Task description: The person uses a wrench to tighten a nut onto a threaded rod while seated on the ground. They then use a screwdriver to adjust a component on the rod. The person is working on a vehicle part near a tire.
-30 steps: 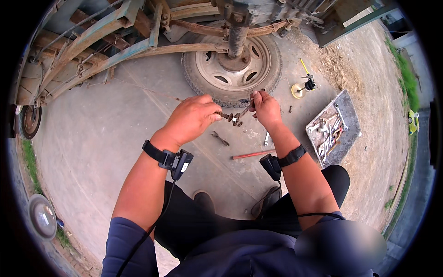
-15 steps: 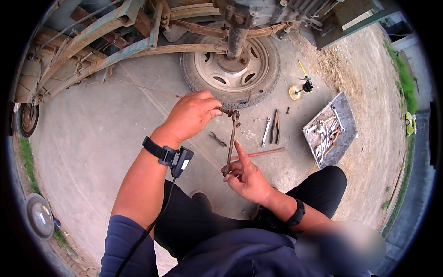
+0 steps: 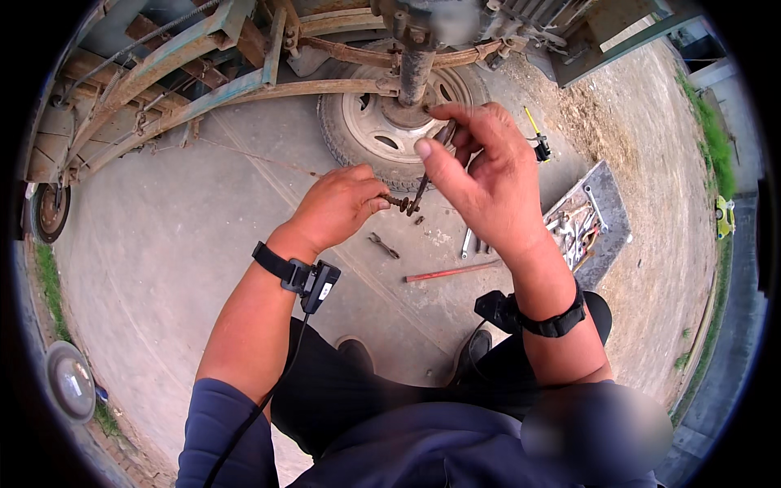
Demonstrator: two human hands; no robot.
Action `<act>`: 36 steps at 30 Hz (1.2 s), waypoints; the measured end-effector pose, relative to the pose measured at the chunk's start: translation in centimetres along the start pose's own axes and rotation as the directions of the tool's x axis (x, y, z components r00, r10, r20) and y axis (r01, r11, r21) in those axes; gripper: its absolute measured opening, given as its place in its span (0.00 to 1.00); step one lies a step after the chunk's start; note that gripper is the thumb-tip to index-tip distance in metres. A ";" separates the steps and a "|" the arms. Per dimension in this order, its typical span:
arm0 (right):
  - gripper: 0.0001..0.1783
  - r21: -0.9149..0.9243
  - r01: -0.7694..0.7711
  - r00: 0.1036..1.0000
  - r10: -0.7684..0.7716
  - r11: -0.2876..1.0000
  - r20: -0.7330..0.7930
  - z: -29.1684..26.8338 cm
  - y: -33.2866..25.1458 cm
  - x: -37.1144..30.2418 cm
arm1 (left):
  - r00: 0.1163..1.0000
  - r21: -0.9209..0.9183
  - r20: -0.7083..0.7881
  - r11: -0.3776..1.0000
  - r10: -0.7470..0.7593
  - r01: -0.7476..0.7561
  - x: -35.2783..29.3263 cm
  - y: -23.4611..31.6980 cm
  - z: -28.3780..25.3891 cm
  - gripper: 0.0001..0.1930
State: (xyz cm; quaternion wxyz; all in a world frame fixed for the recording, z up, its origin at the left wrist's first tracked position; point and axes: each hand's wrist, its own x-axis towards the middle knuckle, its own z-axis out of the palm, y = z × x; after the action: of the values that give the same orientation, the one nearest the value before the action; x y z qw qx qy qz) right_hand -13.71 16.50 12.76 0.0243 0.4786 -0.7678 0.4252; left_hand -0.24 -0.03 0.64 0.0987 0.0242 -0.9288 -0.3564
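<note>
Wrench [image 3: 421, 192], dark and slender, slants beneath the right hand's [image 3: 498, 191] thumb, spread from its index finger; whether other fingers grip it, I cannot tell. The left hand [image 3: 335, 203] pinches a rusty threaded rod [image 3: 394, 199], its end meeting the wrench. Beyond: a treaded tyre [image 3: 332, 138].

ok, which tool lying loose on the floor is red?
The long straight bar: it alone shows red. The small forked tool looks dark, the floor wrench silvery.
</note>
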 end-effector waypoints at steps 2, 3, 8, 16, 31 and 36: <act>0.16 0.062 -0.136 0.984 0.142 0.989 -0.108 1.2 4.9 2.0 | 1.000 -0.005 -0.013 1.000 0.022 -0.022 0.0 0.0 0.0 0.08; 0.16 0.132 -0.247 0.959 0.262 0.960 -0.110 1.7 7.8 2.2 | 0.999 -0.013 -0.017 0.999 0.036 -0.036 -0.1 -0.1 0.0 0.08; 0.19 0.078 -0.694 0.720 0.691 0.716 0.060 4.8 17.1 -2.1 | 0.999 -0.018 -0.010 0.999 0.032 -0.033 -0.1 -0.2 0.3 0.08; 0.12 0.146 -0.948 0.308 0.711 0.281 0.632 9.8 12.7 -15.0 | 1.000 -0.016 -0.018 1.000 0.004 -0.004 -0.1 -0.1 0.1 0.09; 0.46 0.473 -0.502 0.784 0.150 0.724 0.603 0.3 -3.5 -13.2 | 1.000 0.000 -0.005 1.000 -0.019 0.019 0.7 -0.4 0.5 0.09; 0.29 0.333 -0.301 0.871 0.115 0.894 0.478 0.0 -3.7 -7.9 | 1.000 -0.007 -0.011 1.000 -0.009 0.009 0.4 -0.2 0.4 0.09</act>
State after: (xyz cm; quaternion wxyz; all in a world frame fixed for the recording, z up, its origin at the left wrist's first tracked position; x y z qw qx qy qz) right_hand -6.68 21.49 11.55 -0.2967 0.4707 -0.6980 0.4507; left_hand -0.67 0.07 0.28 0.1021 0.0300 -0.9269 -0.3600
